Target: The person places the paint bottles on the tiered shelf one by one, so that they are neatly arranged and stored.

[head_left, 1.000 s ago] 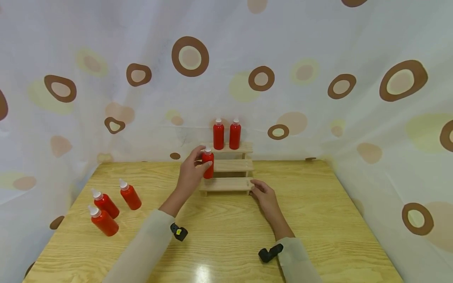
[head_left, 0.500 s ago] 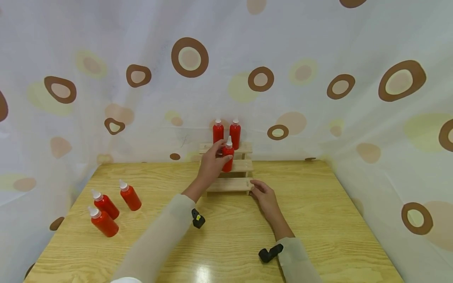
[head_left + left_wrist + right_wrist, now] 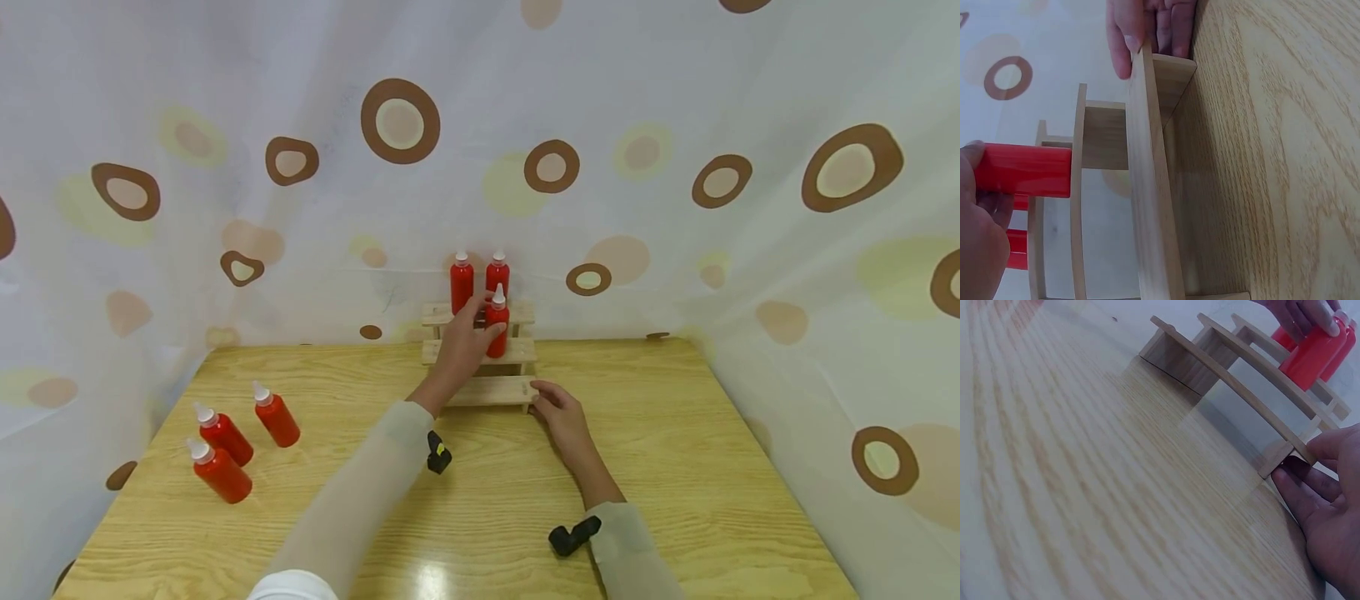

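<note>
My left hand [image 3: 461, 340] grips a red squeeze bottle [image 3: 497, 342] with a pointed white nozzle. That bottle is upright at the right part of the middle step, and its base meets the board in the left wrist view. The three-step wooden rack [image 3: 480, 392] stands against the back. With thumb and fingers, my right hand [image 3: 564, 423] holds the right end of its lowest step; in the right wrist view the fingers reach round the end leg [image 3: 1277, 459]. On the top step stand two more red bottles, one left [image 3: 461, 287] and one right [image 3: 497, 273], the right one partly hidden.
Three red bottles with white nozzles, a front one [image 3: 222, 475], a middle one [image 3: 227, 437] and a right one [image 3: 277, 419], stand at the left of the wood-grain table [image 3: 660, 467]. A patterned cloth [image 3: 300, 217] hangs behind and along the sides.
My left hand has carried its bottle rightward and slightly back, from the rack's left end to the right part of the middle step. My right hand has stayed at the lowest step.
</note>
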Available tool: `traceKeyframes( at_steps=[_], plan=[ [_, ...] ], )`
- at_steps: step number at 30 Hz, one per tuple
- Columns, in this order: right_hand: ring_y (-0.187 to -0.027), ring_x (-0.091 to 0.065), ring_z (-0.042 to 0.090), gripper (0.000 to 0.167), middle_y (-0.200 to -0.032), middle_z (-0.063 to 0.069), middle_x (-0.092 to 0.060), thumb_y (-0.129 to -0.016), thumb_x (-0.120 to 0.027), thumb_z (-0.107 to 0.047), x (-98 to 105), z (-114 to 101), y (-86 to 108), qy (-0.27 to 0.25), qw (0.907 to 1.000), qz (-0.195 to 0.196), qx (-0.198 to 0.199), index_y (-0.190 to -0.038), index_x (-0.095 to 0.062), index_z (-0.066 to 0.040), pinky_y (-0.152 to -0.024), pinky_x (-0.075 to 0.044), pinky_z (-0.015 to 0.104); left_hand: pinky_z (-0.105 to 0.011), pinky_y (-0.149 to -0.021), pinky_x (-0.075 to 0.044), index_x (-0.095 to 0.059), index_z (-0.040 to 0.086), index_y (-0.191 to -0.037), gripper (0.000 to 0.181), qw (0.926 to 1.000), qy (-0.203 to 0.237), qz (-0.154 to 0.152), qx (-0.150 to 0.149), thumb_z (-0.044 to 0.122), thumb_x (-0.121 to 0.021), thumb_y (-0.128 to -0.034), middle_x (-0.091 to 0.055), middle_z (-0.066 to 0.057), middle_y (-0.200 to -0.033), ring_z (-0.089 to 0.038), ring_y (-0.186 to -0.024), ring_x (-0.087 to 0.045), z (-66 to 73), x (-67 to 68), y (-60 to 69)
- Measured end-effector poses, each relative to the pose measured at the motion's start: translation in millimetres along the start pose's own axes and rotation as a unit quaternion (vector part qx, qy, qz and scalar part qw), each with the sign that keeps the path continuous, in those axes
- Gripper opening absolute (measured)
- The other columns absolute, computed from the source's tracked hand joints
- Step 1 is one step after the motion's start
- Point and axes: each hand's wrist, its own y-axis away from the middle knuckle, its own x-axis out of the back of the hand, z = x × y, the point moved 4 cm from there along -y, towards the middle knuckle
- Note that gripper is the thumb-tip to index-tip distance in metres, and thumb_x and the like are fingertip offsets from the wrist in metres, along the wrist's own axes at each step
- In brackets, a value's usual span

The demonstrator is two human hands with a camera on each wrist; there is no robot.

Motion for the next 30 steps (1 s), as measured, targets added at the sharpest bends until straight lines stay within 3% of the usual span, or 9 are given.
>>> traceKeyframes(
  at_steps=[10,17,24,30],
  plan=[
    [-0.107,-0.063,0.014,0.033,-0.129,0.019,-0.060,-0.101,-0.056,-0.007,-0.6,0.5,0.5,0.006,1.0000,-0.001,-0.002,-0.133,-0.062,-0.002,-0.088,-0.057,0.021,-0.037,-0.103,-0.053,-0.048,0.023,-0.139,0.046,0.9996,-0.016,-0.001,-0.022,0.022,-0.067,-0.0977,-0.063,-0.001,-0.131,-0.019,-0.116,-0.061,-1.2,-4.1,-4.1],
    [-0.105,-0.063,0.012,0.033,-0.128,0.019,-0.060,-0.101,-0.056,-0.007,-1.5,1.5,-0.2,0.004,1.0000,0.000,0.003,-0.133,-0.061,-0.001,-0.088,-0.057,0.021,-0.040,-0.102,-0.054,-0.045,0.022,-0.144,0.053,0.9996,-0.021,0.003,-0.017,0.022,-0.069,-0.0966,-0.061,-0.002,-0.133,-0.021,-0.118,-0.059,-5.8,-5.3,-2.8],
    [-0.104,-0.063,0.009,0.033,-0.128,0.019,-0.060,-0.101,-0.057,-0.008,-1.2,0.2,-0.1,0.003,1.0000,0.006,0.002,-0.133,-0.061,-0.001,-0.088,-0.057,0.020,-0.044,-0.103,-0.053,-0.037,0.017,-0.154,0.067,0.9997,-0.026,0.002,0.004,0.028,-0.070,-0.0964,-0.047,-0.007,-0.149,-0.026,-0.126,-0.053,-10.4,-3.1,5.6],
    [-0.104,-0.063,0.009,0.033,-0.130,0.019,-0.060,-0.101,-0.056,-0.007,-0.9,0.5,-1.3,0.009,0.9999,0.002,0.004,-0.133,-0.061,-0.001,-0.089,-0.057,0.022,-0.046,-0.105,-0.051,-0.037,0.014,-0.154,0.066,0.9998,-0.006,0.015,0.010,0.031,-0.068,-0.0976,-0.044,-0.011,-0.151,-0.029,-0.127,-0.049,-13.7,10.0,21.4]
  ],
)
